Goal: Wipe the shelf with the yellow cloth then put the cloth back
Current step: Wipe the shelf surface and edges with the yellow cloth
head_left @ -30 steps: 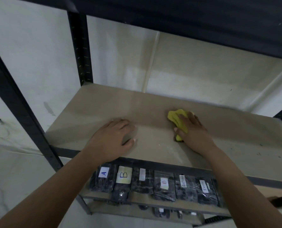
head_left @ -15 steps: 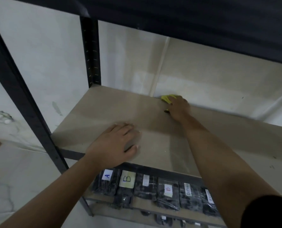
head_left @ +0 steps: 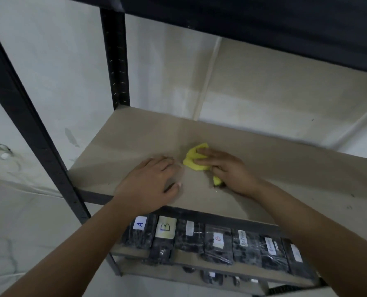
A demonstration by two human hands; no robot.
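Flat on the shelf [head_left: 285, 168] lay the yellow cloth [head_left: 193, 158], pressed under the right hand [head_left: 227, 170], fingers extended over it. Just beside the cloth, the left hand [head_left: 150, 183] rested open, holding nothing. Below the cloth's shelf, labelled wrapped packs [head_left: 218, 243] lined a lower tier.

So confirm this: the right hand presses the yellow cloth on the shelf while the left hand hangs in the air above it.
Not quite. In the head view the left hand lies flat on the shelf, not in the air. The right hand does press the yellow cloth there.
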